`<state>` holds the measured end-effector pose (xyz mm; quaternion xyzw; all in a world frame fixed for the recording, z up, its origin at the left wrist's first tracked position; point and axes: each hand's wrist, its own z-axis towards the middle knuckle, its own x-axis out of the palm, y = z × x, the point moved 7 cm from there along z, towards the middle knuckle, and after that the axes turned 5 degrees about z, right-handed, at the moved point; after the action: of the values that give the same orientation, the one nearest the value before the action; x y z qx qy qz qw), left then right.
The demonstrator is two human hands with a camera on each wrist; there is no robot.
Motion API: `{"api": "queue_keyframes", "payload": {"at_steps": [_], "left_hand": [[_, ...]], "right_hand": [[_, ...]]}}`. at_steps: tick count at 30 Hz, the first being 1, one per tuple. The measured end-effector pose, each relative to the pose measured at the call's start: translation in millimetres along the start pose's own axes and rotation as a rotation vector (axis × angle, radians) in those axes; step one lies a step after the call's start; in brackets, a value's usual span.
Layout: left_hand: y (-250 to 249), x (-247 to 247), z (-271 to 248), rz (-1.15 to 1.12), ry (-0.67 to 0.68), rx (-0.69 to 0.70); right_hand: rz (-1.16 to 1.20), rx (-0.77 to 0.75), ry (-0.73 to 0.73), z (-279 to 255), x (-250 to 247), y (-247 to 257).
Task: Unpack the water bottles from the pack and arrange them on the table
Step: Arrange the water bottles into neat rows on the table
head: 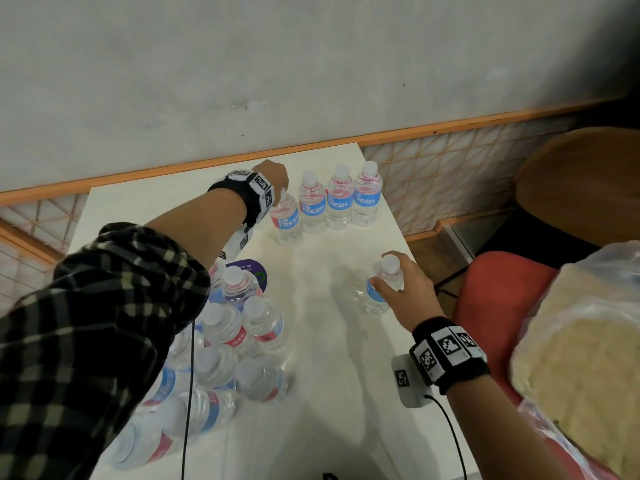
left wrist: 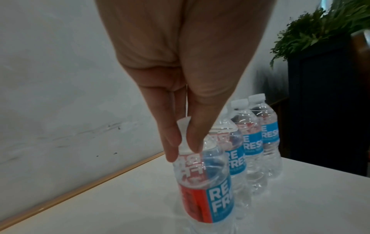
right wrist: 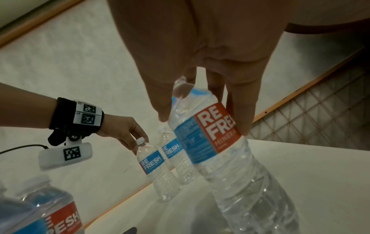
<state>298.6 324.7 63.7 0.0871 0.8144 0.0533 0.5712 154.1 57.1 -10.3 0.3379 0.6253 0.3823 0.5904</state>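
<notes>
On the white table point(head: 346, 375), three clear water bottles point(head: 340, 199) with blue and red labels stand in a row at the far edge. My left hand point(head: 273, 178) pinches the white cap of a fourth bottle point(head: 285, 220) at the row's left end; its fingertips point(left wrist: 172, 152) close round the cap and neck of this bottle point(left wrist: 206, 190). My right hand point(head: 401, 282) grips the shoulder of another bottle point(head: 375, 292), tilted, near the table's right edge. This tilted bottle point(right wrist: 216, 142) may or may not touch the table. The opened pack point(head: 221, 358) holds several bottles at near left.
A grey wall runs close behind the table. A red chair point(head: 491, 306) and a plastic bag point(head: 581, 358) with beige contents lie to the right, a round wooden seat point(head: 581, 181) beyond. A purple sticker point(head: 252, 271) lies by the pack. A potted plant point(left wrist: 320, 39) stands past the row.
</notes>
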Motion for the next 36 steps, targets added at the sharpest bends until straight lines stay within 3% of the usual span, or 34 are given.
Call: {"api": "queue_keyframes", "payload": {"at_steps": [14, 24, 30, 33, 36], "left_hand": [[18, 12, 12, -0.172, -0.094, -0.046], [11, 10, 20, -0.139, -0.077, -0.045], [13, 8, 19, -0.155, -0.147, -0.075], [-1, -13, 21, -0.151, -0.262, -0.011], [-15, -22, 28, -0.164, -0.219, 0.026]], "right_hand": [[0.01, -0.005, -0.009, -1, -1, 0], [-0.001, 0.0, -0.005, -1, 0, 0], [-0.013, 0.001, -0.003, 0, 0, -1], [-0.012, 0.006, -0.005, 0, 1, -1], [-0.005, 0.017, -0.004, 0, 1, -3]]}}
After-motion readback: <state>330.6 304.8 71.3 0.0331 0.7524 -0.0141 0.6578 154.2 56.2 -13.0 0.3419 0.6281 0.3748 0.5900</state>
